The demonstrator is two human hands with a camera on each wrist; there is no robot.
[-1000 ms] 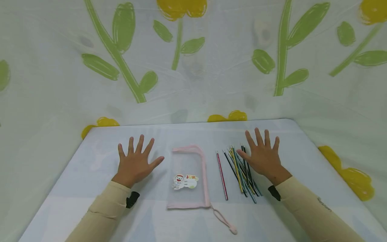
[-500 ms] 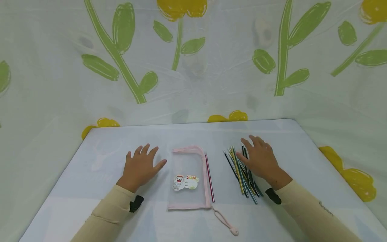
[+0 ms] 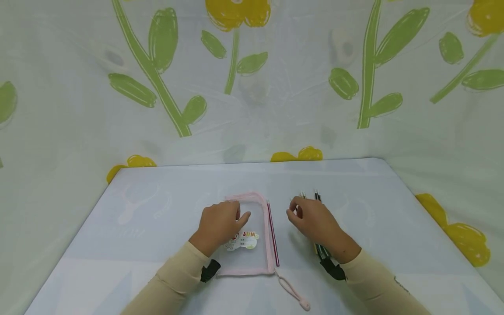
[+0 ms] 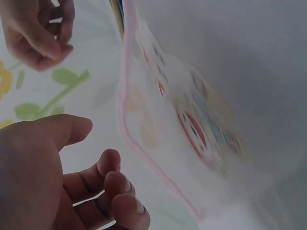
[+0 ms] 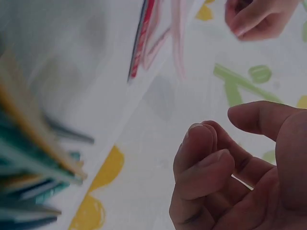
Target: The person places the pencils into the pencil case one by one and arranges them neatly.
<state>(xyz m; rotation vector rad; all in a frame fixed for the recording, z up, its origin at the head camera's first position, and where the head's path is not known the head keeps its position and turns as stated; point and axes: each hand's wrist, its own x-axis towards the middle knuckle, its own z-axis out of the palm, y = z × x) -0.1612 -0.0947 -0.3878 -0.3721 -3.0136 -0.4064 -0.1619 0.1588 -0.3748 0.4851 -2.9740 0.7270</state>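
My left hand (image 3: 220,223) hovers over the clear zip pouch (image 3: 252,218) with pink edging, its fingers loosely curled and thumb apart. Nothing lies between those fingers in the left wrist view. The pouch carries a cartoon label (image 3: 249,240), partly covered by the hand. Along the pouch's right edge lies a red pencil (image 3: 273,236). My right hand (image 3: 316,221) is above a loose pile of pencils (image 5: 33,158) and hides most of them in the head view. Its fingers bend toward the thumb, and the right wrist view finds no object between them.
A pink wrist loop (image 3: 291,292) trails from the pouch's lower right corner. The white table (image 3: 157,192) extends to a back edge against a flower-patterned curtain (image 3: 291,87). A black band (image 3: 332,269) sits at the right wrist.
Both hands, spread wide earlier, have moved inward and their fingers have curled. The red pencil has shifted left, from apart to beside the pouch's right edge.
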